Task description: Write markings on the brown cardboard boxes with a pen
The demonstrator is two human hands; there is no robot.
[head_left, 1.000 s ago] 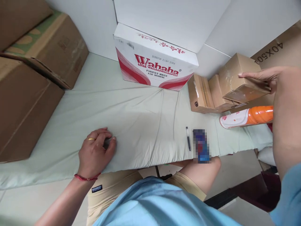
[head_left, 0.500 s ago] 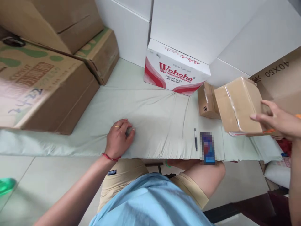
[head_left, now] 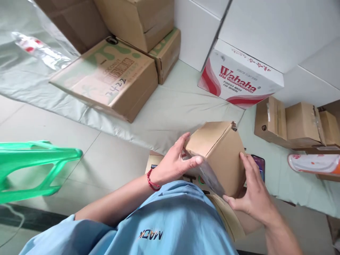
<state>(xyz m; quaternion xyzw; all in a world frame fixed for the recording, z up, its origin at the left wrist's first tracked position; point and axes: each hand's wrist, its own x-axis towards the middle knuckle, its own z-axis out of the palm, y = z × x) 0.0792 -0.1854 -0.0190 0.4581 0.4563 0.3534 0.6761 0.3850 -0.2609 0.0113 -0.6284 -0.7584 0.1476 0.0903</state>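
A small brown cardboard box (head_left: 225,159) is tilted between my two hands, in front of my blue shirt and over the table's near edge. My left hand (head_left: 176,159), with a red string on its wrist, grips the box's left side, thumb on the lower face. On the opposite side, my right hand (head_left: 251,187) presses its fingers to the box, the thumb at the lower corner. Shiny clear tape runs over the face turned towards me. A phone (head_left: 260,166) lies just beyond my right hand, partly covered by it.
The white and red Wahaha carton (head_left: 239,76) stands against the wall. Small brown boxes (head_left: 302,122) line the right, near an orange and white cylinder (head_left: 315,163). Larger cartons (head_left: 106,81) sit at the left. A green plastic stool (head_left: 39,170) stands on the floor.
The small box has come from the right side to in front of my body. My left hand has left the tabletop and now holds it too. The view has turned left.
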